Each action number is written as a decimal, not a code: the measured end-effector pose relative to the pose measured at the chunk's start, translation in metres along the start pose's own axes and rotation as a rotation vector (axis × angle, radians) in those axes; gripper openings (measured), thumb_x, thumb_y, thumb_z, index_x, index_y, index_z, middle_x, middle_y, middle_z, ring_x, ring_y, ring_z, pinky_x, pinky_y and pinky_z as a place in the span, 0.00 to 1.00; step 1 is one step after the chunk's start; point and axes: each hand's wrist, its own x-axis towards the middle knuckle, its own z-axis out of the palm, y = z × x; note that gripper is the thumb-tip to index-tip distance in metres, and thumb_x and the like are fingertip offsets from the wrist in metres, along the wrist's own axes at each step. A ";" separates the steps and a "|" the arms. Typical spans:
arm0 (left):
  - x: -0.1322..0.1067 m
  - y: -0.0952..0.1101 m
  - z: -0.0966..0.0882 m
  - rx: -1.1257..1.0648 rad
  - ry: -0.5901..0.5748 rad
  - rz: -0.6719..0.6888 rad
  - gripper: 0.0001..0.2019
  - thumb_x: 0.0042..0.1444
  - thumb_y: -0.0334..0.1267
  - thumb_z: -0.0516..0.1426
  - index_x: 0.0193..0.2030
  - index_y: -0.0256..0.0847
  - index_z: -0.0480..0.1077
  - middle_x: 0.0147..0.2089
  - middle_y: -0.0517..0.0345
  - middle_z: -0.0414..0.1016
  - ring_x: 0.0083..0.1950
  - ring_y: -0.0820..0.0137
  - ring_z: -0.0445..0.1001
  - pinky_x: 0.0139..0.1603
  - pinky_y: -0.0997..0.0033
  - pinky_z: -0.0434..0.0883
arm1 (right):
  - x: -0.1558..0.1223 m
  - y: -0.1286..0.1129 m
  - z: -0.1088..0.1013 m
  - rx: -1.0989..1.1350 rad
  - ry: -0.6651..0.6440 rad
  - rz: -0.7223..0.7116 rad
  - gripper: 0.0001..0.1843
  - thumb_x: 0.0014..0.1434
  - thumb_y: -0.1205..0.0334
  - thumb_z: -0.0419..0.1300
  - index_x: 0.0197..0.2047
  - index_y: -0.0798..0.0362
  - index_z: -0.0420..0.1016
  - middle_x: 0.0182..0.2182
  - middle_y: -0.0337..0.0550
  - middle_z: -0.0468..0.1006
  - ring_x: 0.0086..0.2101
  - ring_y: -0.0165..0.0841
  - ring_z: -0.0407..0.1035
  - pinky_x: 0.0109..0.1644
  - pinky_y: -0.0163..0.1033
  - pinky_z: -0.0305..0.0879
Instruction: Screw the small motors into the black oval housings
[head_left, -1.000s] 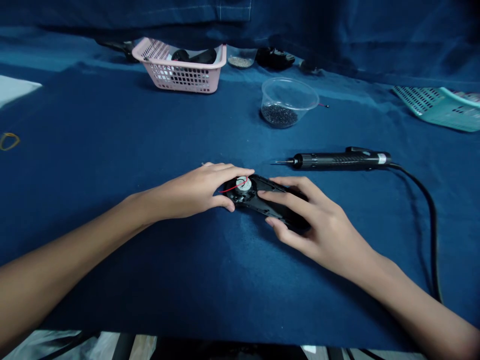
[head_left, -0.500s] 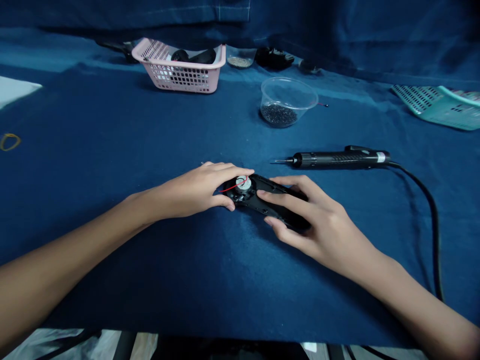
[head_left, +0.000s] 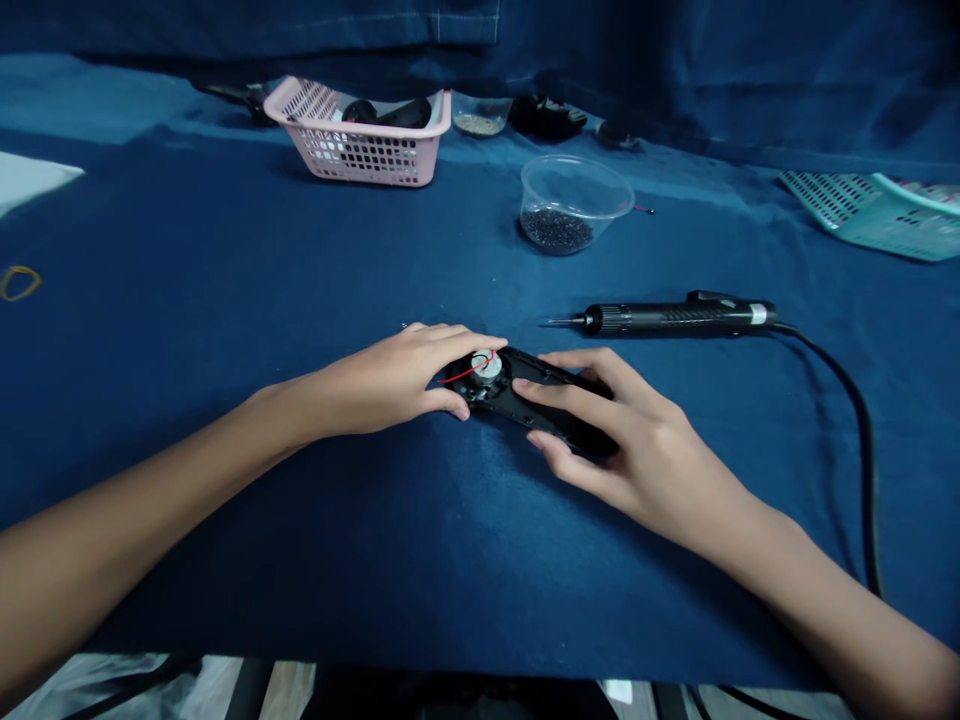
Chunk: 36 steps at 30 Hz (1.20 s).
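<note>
A black plastic housing (head_left: 517, 403) lies on the blue cloth between my hands, its inner side facing up. In its left end sits a small silvery round motor (head_left: 487, 366) with a red wire across it. My left hand (head_left: 405, 380) grips that end, thumb at the near edge and fingers at the far edge. My right hand (head_left: 622, 425) is wrapped round the other end, with the index finger laid along the inside and the thumb at the near side. Part of the housing is hidden beneath the right hand.
Behind the right hand lies a black electric screwdriver (head_left: 682, 318), its cable running down the right side. Farther back stand a clear tub (head_left: 577, 190) of small dark screws, a pink basket (head_left: 367, 150) with black parts and a green basket (head_left: 885, 215). A yellow rubber band (head_left: 20, 283) lies far left.
</note>
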 end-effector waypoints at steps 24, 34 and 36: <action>0.002 -0.003 0.001 -0.010 0.044 -0.001 0.32 0.58 0.47 0.62 0.68 0.56 0.58 0.65 0.67 0.67 0.61 0.65 0.66 0.61 0.71 0.61 | 0.002 0.004 -0.003 0.025 -0.041 -0.006 0.22 0.62 0.55 0.58 0.59 0.47 0.72 0.57 0.48 0.66 0.52 0.32 0.70 0.55 0.38 0.74; 0.001 -0.003 0.001 -0.010 0.039 0.000 0.32 0.59 0.48 0.61 0.68 0.56 0.57 0.65 0.66 0.66 0.61 0.64 0.66 0.60 0.69 0.61 | 0.003 0.008 -0.004 0.040 -0.055 -0.007 0.22 0.62 0.56 0.58 0.60 0.46 0.71 0.58 0.46 0.65 0.50 0.29 0.70 0.55 0.37 0.73; 0.001 -0.004 0.002 -0.011 0.038 0.000 0.32 0.59 0.48 0.61 0.68 0.57 0.56 0.65 0.67 0.66 0.61 0.64 0.66 0.60 0.69 0.61 | 0.003 0.009 -0.004 0.035 -0.050 -0.015 0.22 0.63 0.56 0.58 0.59 0.46 0.71 0.58 0.46 0.65 0.52 0.30 0.69 0.56 0.37 0.73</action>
